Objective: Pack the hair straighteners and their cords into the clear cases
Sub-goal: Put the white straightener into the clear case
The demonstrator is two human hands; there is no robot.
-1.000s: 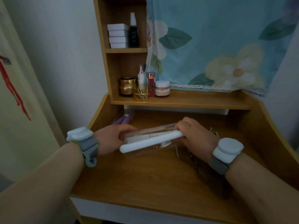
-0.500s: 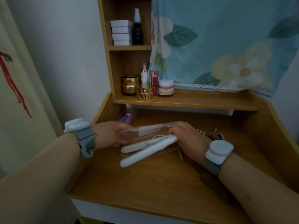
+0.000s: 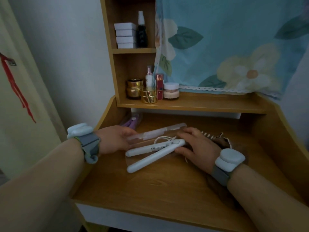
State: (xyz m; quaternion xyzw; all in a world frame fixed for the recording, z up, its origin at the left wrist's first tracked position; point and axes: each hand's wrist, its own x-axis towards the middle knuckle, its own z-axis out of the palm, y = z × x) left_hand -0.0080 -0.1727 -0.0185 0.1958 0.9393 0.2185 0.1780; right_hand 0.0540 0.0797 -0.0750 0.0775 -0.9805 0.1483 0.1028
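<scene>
Straightener lying in the open clear case

White hair straightener (image 3: 151, 152) lies splayed in the clear case (image 3: 150, 136) on the table (image 3: 167, 190), its cord (image 3: 163, 139) looped at the hinge end. A purple straightener (image 3: 132, 122) sits behind the case, under the shelf (image 3: 192, 104). Left hand (image 3: 115, 141) grips the case's left end. Right hand (image 3: 195, 146) rests with spread, loosely bent fingers on the straightener's hinge end.
</scene>
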